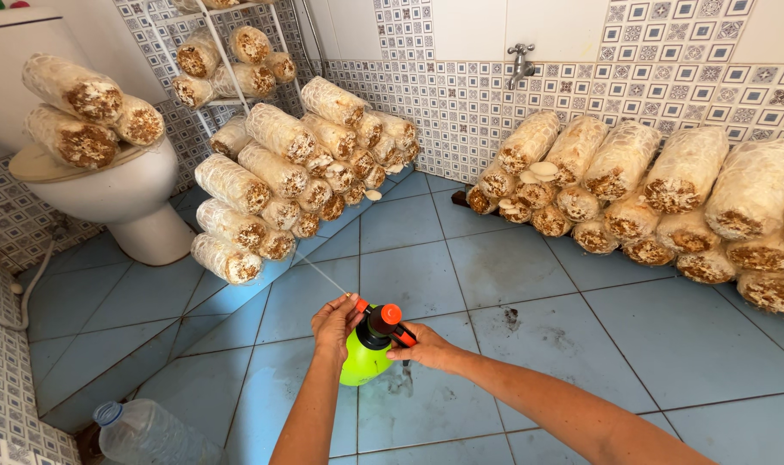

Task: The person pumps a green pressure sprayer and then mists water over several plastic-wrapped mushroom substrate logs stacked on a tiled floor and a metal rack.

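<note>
A lime-green pump sprayer bottle (360,362) with a black and orange head is held out over the blue tiled floor. My left hand (335,325) wraps the front of the sprayer head near its nozzle. My right hand (426,348) grips the orange trigger handle from the right. A thin stream of water (321,275) shoots from the nozzle up and left toward a stack of netted mushroom logs (276,185).
More mushroom logs (659,202) lie piled along the right wall, others on a white toilet (121,185) and a wire rack (224,60). A wall tap (520,62) sits above. A clear plastic bottle (151,435) lies at bottom left.
</note>
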